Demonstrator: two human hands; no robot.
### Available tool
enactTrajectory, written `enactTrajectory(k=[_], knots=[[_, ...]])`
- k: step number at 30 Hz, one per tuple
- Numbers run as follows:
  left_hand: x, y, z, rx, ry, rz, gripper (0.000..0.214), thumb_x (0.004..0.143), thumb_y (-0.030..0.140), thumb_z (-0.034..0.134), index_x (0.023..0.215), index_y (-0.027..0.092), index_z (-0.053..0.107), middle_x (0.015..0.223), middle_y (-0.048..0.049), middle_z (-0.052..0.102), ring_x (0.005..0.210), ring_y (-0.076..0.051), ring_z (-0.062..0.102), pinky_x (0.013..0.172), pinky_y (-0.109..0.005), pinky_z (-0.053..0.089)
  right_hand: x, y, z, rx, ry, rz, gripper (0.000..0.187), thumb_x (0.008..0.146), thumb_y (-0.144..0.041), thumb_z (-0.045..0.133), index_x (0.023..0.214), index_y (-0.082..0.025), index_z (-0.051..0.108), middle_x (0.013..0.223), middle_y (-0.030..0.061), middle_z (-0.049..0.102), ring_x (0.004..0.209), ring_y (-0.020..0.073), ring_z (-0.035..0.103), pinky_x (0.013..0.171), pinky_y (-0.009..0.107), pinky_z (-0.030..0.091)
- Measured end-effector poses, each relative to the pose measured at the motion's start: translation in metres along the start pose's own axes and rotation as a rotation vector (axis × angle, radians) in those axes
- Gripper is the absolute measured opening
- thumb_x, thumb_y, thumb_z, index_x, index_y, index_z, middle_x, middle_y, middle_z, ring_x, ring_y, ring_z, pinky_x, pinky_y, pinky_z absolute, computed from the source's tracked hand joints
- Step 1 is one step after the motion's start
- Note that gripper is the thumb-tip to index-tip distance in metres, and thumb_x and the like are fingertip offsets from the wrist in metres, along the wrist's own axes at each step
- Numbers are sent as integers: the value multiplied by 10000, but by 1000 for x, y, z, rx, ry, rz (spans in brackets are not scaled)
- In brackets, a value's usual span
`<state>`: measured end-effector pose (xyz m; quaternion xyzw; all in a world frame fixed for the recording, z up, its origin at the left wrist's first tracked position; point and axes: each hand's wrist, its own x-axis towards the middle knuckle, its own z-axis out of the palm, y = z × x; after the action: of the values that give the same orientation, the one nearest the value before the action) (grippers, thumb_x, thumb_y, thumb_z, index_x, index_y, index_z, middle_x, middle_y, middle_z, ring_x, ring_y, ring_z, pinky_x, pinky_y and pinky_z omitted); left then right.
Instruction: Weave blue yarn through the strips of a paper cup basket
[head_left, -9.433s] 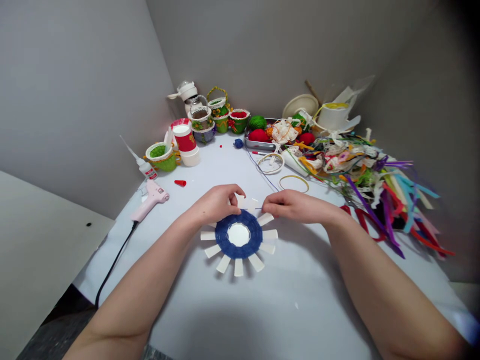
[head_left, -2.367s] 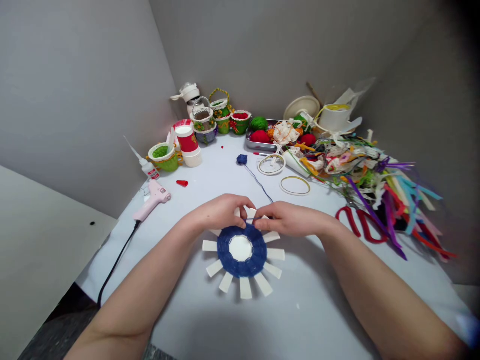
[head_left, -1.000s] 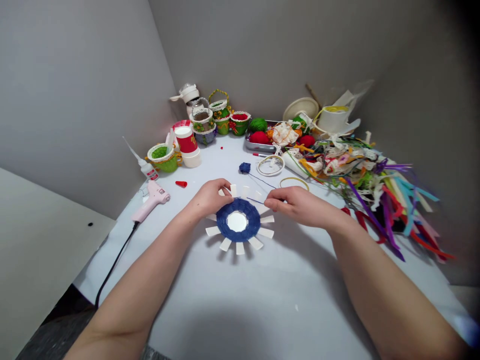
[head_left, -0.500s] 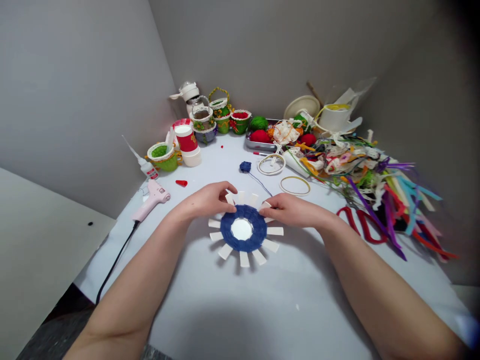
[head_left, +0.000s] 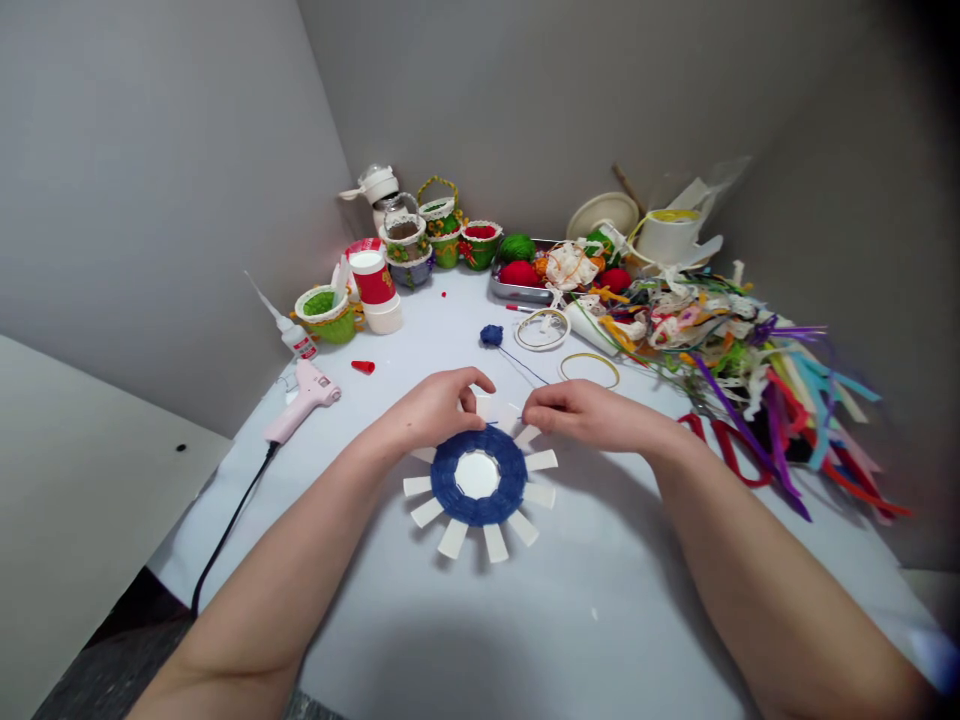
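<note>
A round paper disc wound with blue yarn, its white spokes fanning out, lies flat on the counter in front of the person. The left hand curls over its upper spokes, holding them; the right hand, fingers pinched almost closed, holds a blue yarn strand running back to a small blue yarn ball
</note>
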<state>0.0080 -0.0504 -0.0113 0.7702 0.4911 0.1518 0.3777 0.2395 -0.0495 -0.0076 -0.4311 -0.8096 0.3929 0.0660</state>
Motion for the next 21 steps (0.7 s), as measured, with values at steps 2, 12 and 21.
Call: enactTrajectory(k=[2, 12, 21], knots=[[0, -1, -1, 5, 0, -27, 367, 682, 214, 622, 1047, 214, 585, 716, 34, 622, 673, -127, 574, 602, -230, 429, -2, 2, -5, -53, 64, 9, 472, 838, -588, 433, 773, -162, 624, 648, -4, 524, 597, 120, 417, 540, 235, 304], [4, -11, -2, 23, 67, -86, 364, 671, 234, 622, 1033, 210, 596, 702, 28, 627, 655, -130, 581, 583, -231, 423, -11, -15, -4, -172, 320, -99, 317, 879, -427, 473, 754, -179, 626, 619, 0, 552, 589, 121, 443, 566, 246, 295], [8, -23, -5, -17, 136, -126, 334, 663, 242, 633, 992, 198, 597, 691, 32, 623, 631, -124, 579, 569, -223, 430, -3, -1, 0, -130, 124, 3, 496, 869, -586, 380, 730, -170, 612, 627, -7, 525, 582, 117, 424, 540, 240, 299]])
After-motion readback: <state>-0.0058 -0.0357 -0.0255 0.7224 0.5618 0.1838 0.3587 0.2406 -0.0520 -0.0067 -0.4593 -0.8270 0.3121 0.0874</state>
